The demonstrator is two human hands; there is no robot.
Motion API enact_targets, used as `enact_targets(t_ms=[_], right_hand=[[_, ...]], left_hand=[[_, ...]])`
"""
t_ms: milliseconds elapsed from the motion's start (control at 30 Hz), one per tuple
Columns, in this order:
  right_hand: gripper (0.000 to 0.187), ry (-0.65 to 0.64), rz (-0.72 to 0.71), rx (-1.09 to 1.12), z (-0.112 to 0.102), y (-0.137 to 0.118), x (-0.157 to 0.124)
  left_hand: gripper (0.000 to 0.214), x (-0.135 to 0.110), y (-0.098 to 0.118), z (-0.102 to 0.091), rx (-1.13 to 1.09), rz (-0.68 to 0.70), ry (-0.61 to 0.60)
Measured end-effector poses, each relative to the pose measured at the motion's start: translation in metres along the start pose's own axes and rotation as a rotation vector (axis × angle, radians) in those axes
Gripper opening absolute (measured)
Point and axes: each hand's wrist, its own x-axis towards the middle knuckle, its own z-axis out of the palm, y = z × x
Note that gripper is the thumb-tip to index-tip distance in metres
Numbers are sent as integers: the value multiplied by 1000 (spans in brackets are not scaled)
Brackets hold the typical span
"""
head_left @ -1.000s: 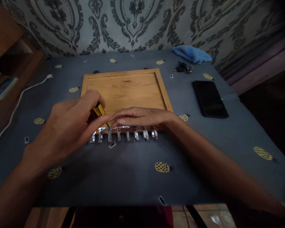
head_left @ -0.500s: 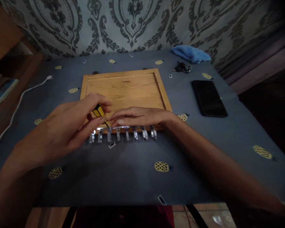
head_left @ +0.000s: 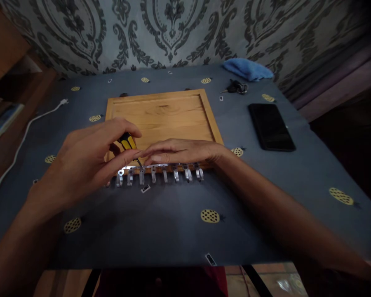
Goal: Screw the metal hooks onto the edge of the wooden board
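The screwdriver [head_left: 129, 142] is gripped by the left hand [head_left: 86, 150] and tilted so its tip can meet the hooks [head_left: 165, 176] along the near edge of the board [head_left: 162, 119], seemingly steadied by the right hand [head_left: 184, 152], laid flat with fingers straight, its palm hidden, and the tip's touching spot too small to see

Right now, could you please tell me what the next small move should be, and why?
I would perhaps bring the screwdriver a little more upright with the left hand: it seems to lean while its shaft reaches down to the hook rail, so turning it might slip. Whether it sits in a screw is too small to tell.
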Motion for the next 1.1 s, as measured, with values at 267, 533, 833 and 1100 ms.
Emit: enact_targets(t_ms=[267, 533, 833, 1100], right_hand=[[45, 15, -10, 3, 0, 4, 1], [44, 28, -11, -27, -1, 2, 1], [43, 13, -5, -22, -2, 2, 1], [44, 15, -2, -15, -1, 0, 1]], left_hand=[[25, 2, 0, -4, 59, 24, 46], [24, 1, 3, -5, 62, 19, 42], [21, 3, 4, -4, 28, -1, 19], [22, 3, 2, -5, 5, 55, -4]])
